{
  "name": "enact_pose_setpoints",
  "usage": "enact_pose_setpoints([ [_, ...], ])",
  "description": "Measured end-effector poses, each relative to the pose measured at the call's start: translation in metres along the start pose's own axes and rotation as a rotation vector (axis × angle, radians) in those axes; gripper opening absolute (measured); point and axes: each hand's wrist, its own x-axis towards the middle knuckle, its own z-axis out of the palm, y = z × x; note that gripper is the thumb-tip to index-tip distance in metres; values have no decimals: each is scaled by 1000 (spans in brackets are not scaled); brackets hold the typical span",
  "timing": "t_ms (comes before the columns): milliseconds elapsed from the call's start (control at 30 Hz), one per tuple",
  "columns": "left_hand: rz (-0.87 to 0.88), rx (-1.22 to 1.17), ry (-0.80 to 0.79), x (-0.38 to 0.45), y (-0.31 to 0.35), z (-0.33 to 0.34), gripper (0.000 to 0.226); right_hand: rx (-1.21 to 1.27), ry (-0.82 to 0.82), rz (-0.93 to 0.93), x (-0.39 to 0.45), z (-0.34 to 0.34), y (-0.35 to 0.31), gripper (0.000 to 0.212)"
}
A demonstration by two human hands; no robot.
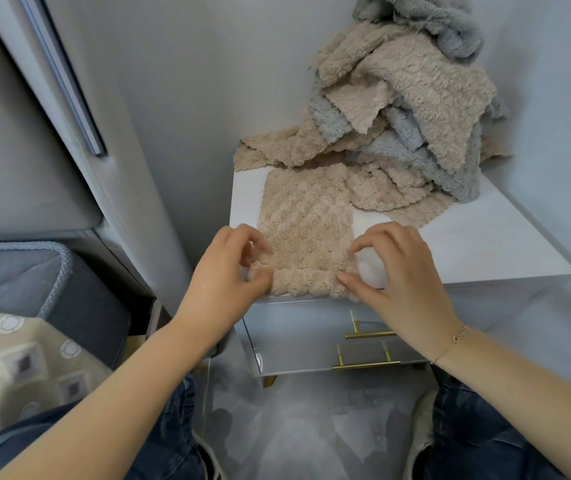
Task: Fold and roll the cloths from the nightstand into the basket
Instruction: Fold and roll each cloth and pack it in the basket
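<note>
A beige textured cloth point(306, 223), folded into a long strip, lies flat on the white nightstand point(484, 244) with its near end rolled up at the front edge. My left hand point(228, 271) pinches the left end of that roll. My right hand point(401, 271) pinches its right end with curled fingers. A heap of beige and grey-blue cloths point(412, 109) is piled at the back of the nightstand against the wall. A dark grey basket with a rope rim point(59, 271) stands at the left, below the nightstand's height.
The nightstand has two drawers with gold handles point(367, 365) facing me. A grey padded headboard point(34, 133) rises at the left and a patterned bedcover point(17, 362) lies beside the basket. Grey walls close the corner. My knees in jeans frame the floor.
</note>
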Motion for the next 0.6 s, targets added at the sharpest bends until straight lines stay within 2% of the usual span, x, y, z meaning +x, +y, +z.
enact_pose_setpoints([
  [67, 279, 213, -15, -2, -3, -2, 28, -36, -23, -229, -1, 1, 3, 11],
  [133, 485, 401, -42, -7, -10, -5, 29, -142, -84, -435, -8, 2, 9, 25],
  [167, 528, 433, -65, -10, -14, -6, 28, -161, -125, -468, -12, 2, 12, 30],
  [333, 484, 387, -199, -18, -25, -9, 37, -117, -240, -355, -22, 6, 19, 38],
  [467, 454, 321, -172, -19, -18, -3, 32, 49, -171, -246, -17, 1, 16, 25],
  [600, 386, 217, -145, -21, -10, -7, 29, 233, -204, -45, -17, -5, 17, 30],
])
